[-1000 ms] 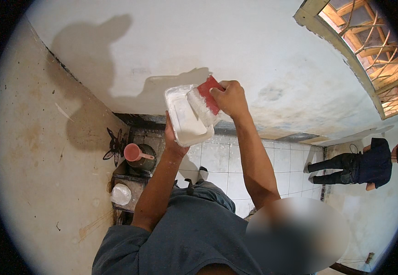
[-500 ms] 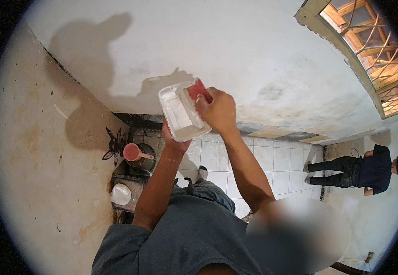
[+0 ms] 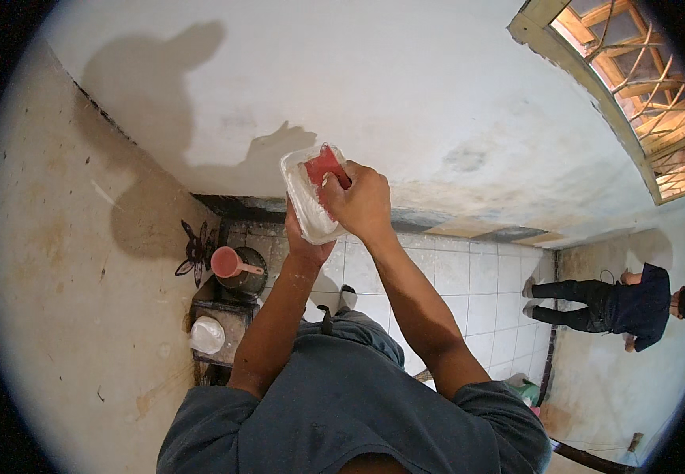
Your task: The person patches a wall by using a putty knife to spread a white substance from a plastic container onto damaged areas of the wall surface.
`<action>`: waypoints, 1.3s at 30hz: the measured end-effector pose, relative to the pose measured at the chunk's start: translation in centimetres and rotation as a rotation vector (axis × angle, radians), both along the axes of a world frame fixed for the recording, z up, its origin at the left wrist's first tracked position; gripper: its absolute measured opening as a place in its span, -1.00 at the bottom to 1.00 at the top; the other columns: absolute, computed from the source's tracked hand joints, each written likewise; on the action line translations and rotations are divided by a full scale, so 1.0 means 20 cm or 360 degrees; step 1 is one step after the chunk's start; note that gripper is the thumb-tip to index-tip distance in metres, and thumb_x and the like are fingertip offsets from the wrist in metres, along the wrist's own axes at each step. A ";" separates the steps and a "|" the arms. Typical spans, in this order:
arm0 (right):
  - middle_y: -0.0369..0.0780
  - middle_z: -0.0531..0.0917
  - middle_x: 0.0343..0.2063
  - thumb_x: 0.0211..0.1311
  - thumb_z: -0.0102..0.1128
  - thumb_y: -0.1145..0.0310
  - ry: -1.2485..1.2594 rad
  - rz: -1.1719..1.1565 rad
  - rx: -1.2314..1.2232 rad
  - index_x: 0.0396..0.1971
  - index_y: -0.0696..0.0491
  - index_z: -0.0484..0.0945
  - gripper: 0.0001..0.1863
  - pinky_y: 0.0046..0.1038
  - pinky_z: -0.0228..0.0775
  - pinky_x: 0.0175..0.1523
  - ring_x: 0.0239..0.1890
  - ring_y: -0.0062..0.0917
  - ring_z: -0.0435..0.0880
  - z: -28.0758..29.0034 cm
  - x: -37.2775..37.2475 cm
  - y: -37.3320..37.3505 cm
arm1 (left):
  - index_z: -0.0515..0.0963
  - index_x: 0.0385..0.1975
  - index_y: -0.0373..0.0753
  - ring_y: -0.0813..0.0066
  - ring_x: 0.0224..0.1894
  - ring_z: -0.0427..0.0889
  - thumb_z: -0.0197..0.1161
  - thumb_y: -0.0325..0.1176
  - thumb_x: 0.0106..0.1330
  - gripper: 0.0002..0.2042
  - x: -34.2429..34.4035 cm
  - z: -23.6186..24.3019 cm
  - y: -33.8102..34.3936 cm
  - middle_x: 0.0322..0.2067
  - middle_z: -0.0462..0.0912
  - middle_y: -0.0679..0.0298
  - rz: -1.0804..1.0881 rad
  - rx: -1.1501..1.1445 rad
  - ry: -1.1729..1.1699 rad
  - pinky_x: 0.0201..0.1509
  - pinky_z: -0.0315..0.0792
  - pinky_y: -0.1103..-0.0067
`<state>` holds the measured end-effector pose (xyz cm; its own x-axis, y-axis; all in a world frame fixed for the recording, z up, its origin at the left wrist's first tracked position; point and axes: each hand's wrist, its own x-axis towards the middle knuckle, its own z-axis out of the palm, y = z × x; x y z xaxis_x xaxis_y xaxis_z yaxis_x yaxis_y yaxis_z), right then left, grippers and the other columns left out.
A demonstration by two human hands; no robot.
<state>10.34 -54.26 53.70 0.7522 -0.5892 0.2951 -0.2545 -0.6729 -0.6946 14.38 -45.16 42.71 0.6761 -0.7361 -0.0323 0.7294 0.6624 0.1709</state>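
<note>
I have my left hand (image 3: 304,245) wrapped under and around a white plastic tray (image 3: 289,167) that contains white paste (image 3: 309,209). My right hand (image 3: 358,197) grips a flat red scraper (image 3: 322,162), which sits inside the tray with white paste along it. The fingers of my left hand are partly hidden by the tray. Both forearms come up from the lower edge, and the tray is in front of a pale wall (image 3: 405,87) that carries my shadow.
A pink dipper (image 3: 225,261) rests on a round dark container, beside a small dark stand (image 3: 228,328) with a white lump (image 3: 206,334). A person in dark clothes (image 3: 634,308) works at the right wall. A wooden window (image 3: 626,63) is upper right; the floor (image 3: 445,284) is white tile.
The scraper and my right hand have moved left and down into the tray. The tray is held more upright. The person at the right has shifted slightly downward in the picture.
</note>
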 end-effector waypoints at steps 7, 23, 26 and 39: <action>0.02 0.57 -0.67 0.07 0.20 0.21 0.0118 -0.0030 -0.0137 -0.61 0.18 0.56 -0.70 -0.19 0.43 -0.40 -0.58 -0.06 0.60 0.01 0.00 -0.10 | 0.28 0.31 -0.11 0.26 0.21 0.47 -0.21 0.11 0.49 -0.45 -0.01 0.02 0.01 0.19 0.46 0.23 0.0021 0.0040 0.0051 0.30 0.38 0.30; 0.02 0.59 -0.66 0.08 0.19 0.24 0.0101 -0.0035 -0.0073 -0.57 0.20 0.57 -0.71 -0.21 0.45 -0.38 -0.57 -0.10 0.62 -0.01 -0.02 -0.05 | 0.28 0.30 -0.12 0.28 0.21 0.47 -0.22 0.08 0.50 -0.47 -0.02 0.01 0.01 0.17 0.47 0.24 0.0056 0.0071 -0.0080 0.31 0.36 0.31; 0.02 0.61 -0.64 0.08 0.19 0.21 0.0042 -0.0006 -0.0053 -0.55 0.19 0.59 -0.70 -0.19 0.46 -0.37 -0.57 -0.09 0.62 0.03 -0.03 0.00 | 0.30 0.28 -0.11 0.31 0.19 0.49 -0.22 0.08 0.50 -0.48 -0.02 -0.01 0.01 0.16 0.49 0.25 0.0045 0.0064 -0.0091 0.29 0.38 0.33; 0.01 0.64 -0.60 0.08 0.20 0.22 0.0118 0.0043 -0.0070 -0.46 0.18 0.62 -0.71 -0.17 0.50 -0.33 -0.52 -0.09 0.67 -0.01 -0.03 0.01 | 0.29 0.28 -0.10 0.32 0.20 0.47 -0.21 0.07 0.50 -0.49 -0.04 0.04 0.00 0.18 0.46 0.25 0.0044 -0.0089 -0.0185 0.30 0.36 0.34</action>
